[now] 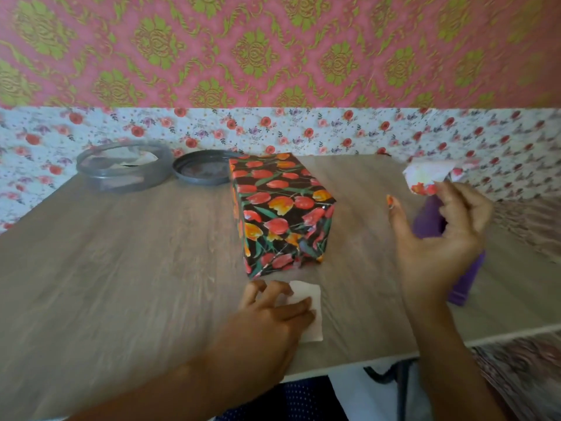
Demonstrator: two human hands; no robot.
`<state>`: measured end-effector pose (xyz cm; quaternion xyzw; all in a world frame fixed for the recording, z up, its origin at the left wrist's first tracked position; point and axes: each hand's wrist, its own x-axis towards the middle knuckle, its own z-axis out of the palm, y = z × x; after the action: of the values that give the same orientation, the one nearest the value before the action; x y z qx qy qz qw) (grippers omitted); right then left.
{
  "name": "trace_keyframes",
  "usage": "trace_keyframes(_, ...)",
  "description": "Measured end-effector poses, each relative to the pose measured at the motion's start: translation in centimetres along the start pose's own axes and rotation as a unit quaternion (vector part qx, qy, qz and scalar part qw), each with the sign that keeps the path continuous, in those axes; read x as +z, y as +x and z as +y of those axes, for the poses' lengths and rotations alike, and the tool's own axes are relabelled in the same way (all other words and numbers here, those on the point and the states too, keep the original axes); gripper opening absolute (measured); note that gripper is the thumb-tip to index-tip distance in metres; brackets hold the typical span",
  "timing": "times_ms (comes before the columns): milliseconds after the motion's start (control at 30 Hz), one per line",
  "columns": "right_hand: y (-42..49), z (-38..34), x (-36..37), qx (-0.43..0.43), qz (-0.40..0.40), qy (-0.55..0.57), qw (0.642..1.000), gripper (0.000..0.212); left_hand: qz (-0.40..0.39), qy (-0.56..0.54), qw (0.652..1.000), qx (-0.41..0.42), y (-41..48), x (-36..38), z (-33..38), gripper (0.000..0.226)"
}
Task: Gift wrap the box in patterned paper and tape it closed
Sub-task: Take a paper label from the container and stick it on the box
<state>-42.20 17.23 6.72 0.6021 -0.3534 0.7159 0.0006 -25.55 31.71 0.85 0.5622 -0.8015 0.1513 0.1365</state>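
One tulip-patterned paper-wrapped box [282, 214] is lying lengthwise just beyond the left hand [273, 314], which is pressing a white paper scrap [312, 299]; the right hand [440, 238] is pinching a crumpled floral paper offcut [425, 177].

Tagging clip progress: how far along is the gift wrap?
Done: the box is covered in tulip paper, its near end folded shut; tape is too blurred to confirm. In hand: the right hand pinches a crumpled paper scrap, the left hand rests on a white scrap. Left: probably only clearing offcuts; the far end is hidden.

Wooden table [121, 268], floral wallpaper [273, 50].
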Motion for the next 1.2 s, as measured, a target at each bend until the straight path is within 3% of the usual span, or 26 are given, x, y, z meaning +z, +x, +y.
trace_keyframes(133,-1.4,2.2,-1.8,0.046,0.041,-0.136,0.989,0.078,-0.135,-0.046,0.989,-0.026,4.1,-0.3,2.2,0.048)
trace_keyframes(233,-1.4,3.3,-2.3,0.07,0.001,-0.171,0.983,0.094,-0.099,-0.065,0.992,-0.045,7.3,0.4,3.2,0.041)
trace_keyframes(267,-1.3,3.6,-2.4,0.088,-0.025,-0.172,0.981,0.099,-0.058,-0.065,0.996,-0.019,8.2,0.5,3.4,0.036)
trace_keyframes(333,-1.0,4.2,-2.7,0.124,-0.065,-0.185,0.973,0.104,-0.053,-0.062,0.996,0.03,10.1,1.6,3.5,0.032)
trace_keyframes(433,-0.5,4.6,-3.0,0.134,-0.081,-0.225,0.962,0.096,-0.092,0.016,0.994,0.059,12.0,2.7,3.3,0.044)
trace_keyframes(600,0.6,4.4,-3.5,0.142,-0.106,-0.25,0.952,0.088,-0.062,0.001,0.996,0.057,13.9,2.8,3.7,0.039)
trace_keyframes(700,1.5,4.2,-3.7,0.145,-0.124,-0.252,0.949,0.087,-0.144,0.006,0.989,0.001,14.7,3.0,4.3,0.045)
trace_keyframes(767,2.6,3.9,-3.6,0.146,-0.129,-0.253,0.948,0.086,-0.155,0.013,0.988,-0.012,15.2,3.1,4.9,0.046)
trace_keyframes(1200,1.0,3.6,-3.1,0.141,-0.158,-0.243,0.947,0.08,-0.127,-0.133,0.98,-0.08,15.7,3.1,4.8,0.04)
